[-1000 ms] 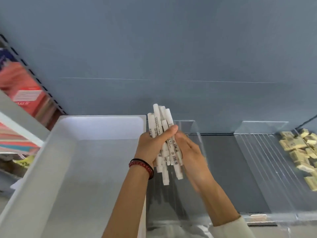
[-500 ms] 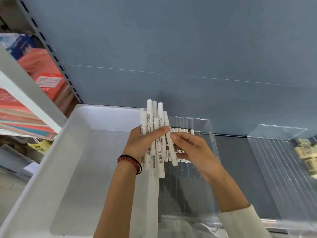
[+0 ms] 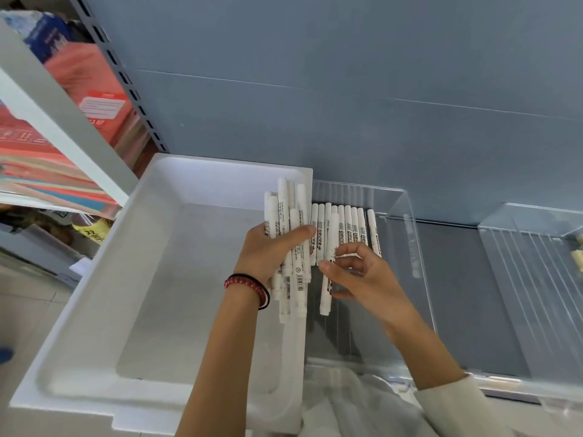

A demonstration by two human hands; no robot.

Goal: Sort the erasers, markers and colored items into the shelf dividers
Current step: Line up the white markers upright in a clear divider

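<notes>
- The left hand (image 3: pixel 268 253) grips a bundle of markers (image 3: pixel 288 209) over the white box (image 3: pixel 157 247) wall.
- The right hand (image 3: pixel 366 275), just beside it, seems to pinch a single marker (image 3: pixel 325 294) above the clear divider (image 3: pixel 410 247).

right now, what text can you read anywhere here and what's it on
"PERMANENT MARKER", probably: white markers in the left hand.
"33": yellow tag on the lower left shelf.
Too blurred to read: labels on the marker row in the clear divider; white label on the red box.
</notes>
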